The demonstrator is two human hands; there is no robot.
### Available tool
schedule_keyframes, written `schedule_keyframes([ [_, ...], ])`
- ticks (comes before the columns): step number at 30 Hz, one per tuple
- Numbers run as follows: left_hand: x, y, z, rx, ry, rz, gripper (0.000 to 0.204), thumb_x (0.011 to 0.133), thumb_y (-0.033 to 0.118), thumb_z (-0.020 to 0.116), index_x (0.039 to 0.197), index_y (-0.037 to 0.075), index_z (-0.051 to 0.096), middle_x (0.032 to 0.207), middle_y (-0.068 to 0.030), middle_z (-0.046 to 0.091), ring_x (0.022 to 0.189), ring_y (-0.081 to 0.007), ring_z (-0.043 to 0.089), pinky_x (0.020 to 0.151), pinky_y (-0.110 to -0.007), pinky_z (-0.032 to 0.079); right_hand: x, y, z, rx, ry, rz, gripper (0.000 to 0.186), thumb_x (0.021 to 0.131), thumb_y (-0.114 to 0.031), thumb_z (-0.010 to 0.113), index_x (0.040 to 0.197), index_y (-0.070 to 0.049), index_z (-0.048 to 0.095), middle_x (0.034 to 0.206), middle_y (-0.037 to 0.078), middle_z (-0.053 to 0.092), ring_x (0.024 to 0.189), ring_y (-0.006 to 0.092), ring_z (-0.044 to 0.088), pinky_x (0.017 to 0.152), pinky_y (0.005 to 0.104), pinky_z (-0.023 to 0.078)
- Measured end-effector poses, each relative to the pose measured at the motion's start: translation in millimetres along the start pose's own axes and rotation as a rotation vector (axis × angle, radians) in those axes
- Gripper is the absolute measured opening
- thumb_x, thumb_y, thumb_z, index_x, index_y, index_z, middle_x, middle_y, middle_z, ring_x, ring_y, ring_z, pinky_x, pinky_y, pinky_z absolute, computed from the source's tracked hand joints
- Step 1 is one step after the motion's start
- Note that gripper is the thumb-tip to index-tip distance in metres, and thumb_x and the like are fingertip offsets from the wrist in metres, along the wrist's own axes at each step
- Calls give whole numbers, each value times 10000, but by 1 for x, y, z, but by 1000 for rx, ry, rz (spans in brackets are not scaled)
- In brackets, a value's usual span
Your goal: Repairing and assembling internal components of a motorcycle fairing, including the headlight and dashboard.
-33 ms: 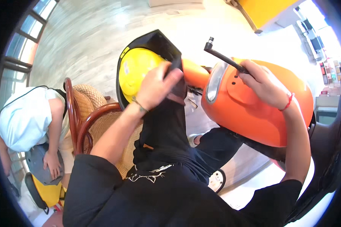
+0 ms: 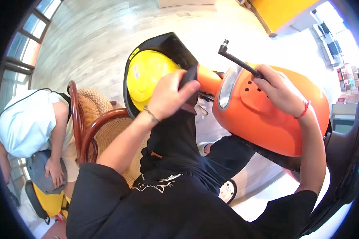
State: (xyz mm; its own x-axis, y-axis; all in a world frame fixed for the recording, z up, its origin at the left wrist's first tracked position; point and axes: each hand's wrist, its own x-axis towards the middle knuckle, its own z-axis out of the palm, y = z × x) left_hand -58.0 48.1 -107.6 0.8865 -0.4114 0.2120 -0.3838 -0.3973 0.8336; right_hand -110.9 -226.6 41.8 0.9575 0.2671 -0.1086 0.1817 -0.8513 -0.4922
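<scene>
My left hand has its fingers closed round a dark upright piece beside a yellow helmet, which lies in a black shell. My right hand grips a long black angled tool with a metal socket end. That hand is over a large orange shell with a silver strip and small dark holes. An orange tube-like part joins the two areas. What lies under my left fingers is partly hidden.
On the left, a co-worker in pale cloth bends over a grey piece above a yellow case. A rattan chair with curved wood arms stands beside me. A yellow cabinet and shelves are at the back right.
The yellow helmet and black shell have shifted slightly right. My left hand has moved a little right and down, its fingers now on the dark piece. My right hand and the tool have dropped slightly.
</scene>
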Motion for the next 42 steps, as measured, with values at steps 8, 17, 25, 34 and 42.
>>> schedule_keyframes([
  [8,-25,13,33,201,-42,177,548,826,381,668,1171,-33,567,1046,-220,625,1049,-378,568,993,-442,389,14,7,7,203,49,263,330,1004,-310,520,933,8,568,664,54,530,601,109,448,587,271,403],
  [17,-53,16,43,229,-93,298,536,792,310,695,1190,-16,544,1055,-180,622,1033,-342,582,1042,-433,374,19,-22,32,756,312,344,225,989,-249,541,1016,-26,552,715,-7,559,594,59,470,568,209,388],
  [25,-81,29,13,211,-207,318,576,738,256,759,1207,-11,557,1050,-143,615,981,-297,594,928,-397,456,-7,-50,116,917,433,474,221,886,-126,693,851,-52,488,672,-36,478,559,24,451,484,199,363],
  [34,-121,5,-20,377,-387,263,726,559,88,769,1250,-11,569,1033,-106,624,879,-259,606,770,-350,495,-41,-49,203,696,472,629,343,814,-193,782,834,-24,484,652,-8,505,596,52,461,539,239,407],
  [42,-128,7,-13,378,-368,287,681,583,153,740,1227,-8,588,998,-90,644,827,-232,617,716,-332,495,-32,-43,208,927,432,696,354,841,-220,763,1016,17,567,819,2,591,703,45,503,634,220,438],
])
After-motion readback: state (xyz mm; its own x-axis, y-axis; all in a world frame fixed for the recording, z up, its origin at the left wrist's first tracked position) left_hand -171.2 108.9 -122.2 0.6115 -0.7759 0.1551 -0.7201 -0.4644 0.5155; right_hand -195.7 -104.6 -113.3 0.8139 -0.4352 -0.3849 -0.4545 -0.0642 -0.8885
